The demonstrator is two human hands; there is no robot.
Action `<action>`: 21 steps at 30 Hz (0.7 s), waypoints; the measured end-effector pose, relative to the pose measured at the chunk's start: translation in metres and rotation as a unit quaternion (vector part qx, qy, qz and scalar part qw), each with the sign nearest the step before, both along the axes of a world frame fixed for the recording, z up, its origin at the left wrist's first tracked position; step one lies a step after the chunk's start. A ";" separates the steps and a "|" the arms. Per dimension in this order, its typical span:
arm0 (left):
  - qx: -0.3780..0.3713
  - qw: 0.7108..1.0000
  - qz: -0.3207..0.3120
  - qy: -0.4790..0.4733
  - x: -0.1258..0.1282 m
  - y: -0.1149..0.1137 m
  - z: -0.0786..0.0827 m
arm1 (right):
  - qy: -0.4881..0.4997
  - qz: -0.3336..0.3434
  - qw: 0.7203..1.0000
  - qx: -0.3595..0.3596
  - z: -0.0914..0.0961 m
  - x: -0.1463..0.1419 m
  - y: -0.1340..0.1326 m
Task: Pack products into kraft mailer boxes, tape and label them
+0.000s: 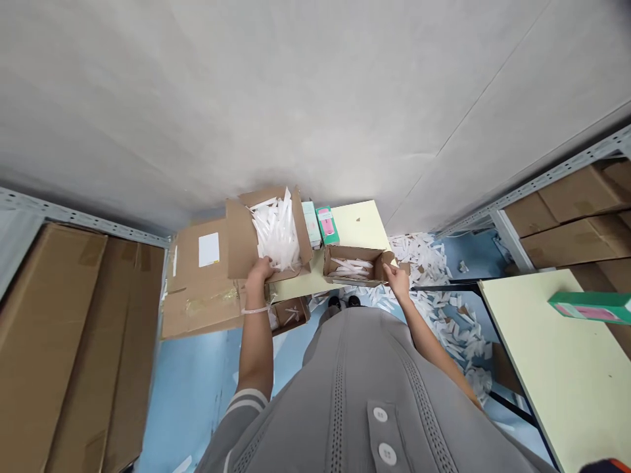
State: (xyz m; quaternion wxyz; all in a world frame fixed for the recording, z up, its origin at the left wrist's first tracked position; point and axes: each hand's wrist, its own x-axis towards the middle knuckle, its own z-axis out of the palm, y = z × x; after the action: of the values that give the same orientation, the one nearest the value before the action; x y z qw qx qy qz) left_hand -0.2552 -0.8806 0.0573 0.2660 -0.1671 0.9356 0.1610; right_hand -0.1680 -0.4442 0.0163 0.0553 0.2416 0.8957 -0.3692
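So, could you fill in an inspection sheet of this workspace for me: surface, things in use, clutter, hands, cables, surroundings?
Surface: pale yellow table beside a grey wall.
Things in use: large open box heaped with white strips; small open box to its right, holding fewer.
Clutter: many loose white pieces on the blue floor; pink-and-green box and pale green box side by side on the table.
Hands: left hand at the large box's near side; right hand at the small box's right end; grip unclear for both.
Cables: nothing seen for certain.
Surroundings: brown cartons at both sides; second table at right, bearing another green box.
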 end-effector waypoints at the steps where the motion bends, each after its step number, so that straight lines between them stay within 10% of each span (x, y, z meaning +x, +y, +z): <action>1: 0.002 1.000 0.000 -0.004 0.002 0.001 -0.004 | -0.002 0.000 1.000 -0.001 0.000 0.000 0.000; 13: -0.035 0.991 0.040 0.121 0.020 0.008 0.031 | -0.008 0.004 1.000 0.010 -0.004 -0.001 0.001; 21: 0.129 0.879 0.107 0.446 0.034 0.031 0.109 | 0.000 0.003 0.999 0.045 -0.004 0.002 -0.006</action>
State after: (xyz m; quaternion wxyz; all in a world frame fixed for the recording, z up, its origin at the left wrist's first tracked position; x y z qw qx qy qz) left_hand -0.2209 -0.8493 0.1666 -0.1794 -0.1408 0.9024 0.3656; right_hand -0.1659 -0.4501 0.0125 0.0458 0.2412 0.9120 -0.3287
